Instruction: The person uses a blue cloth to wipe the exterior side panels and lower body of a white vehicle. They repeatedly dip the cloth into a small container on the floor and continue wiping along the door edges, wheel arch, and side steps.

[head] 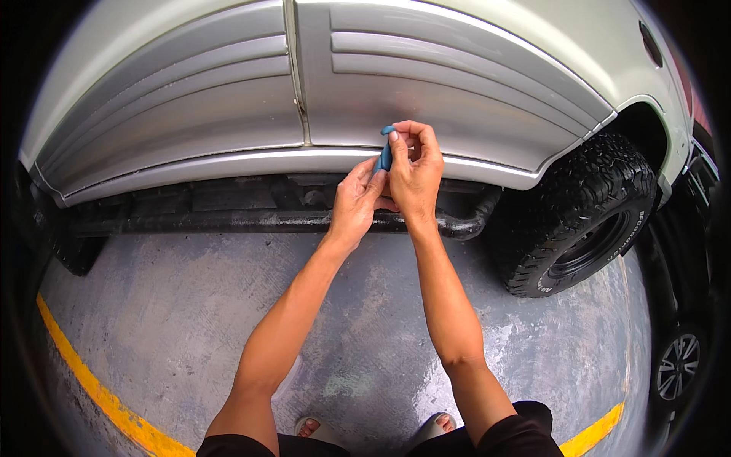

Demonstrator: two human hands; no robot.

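Note:
A soft blue strip, perhaps putty or detailing clay (385,157), is held between both hands in the middle of the view. My left hand (360,197) grips its lower end between thumb and fingers. Higher up and to the right, my right hand (416,165) pinches the upper end, whose bent tip sticks out past the thumb. Both hands are close together in front of the lower silver door panel (348,108) of a vehicle, just right of the door seam. Whether they touch the panel, I cannot tell.
A black tubular side step (257,221) runs under the doors. At the right stands a knobbly black tyre (588,217), with another vehicle's wheel (678,367) beyond it. The painted concrete floor (188,308) bears yellow lines (108,394). A pale object lies partly behind my left forearm.

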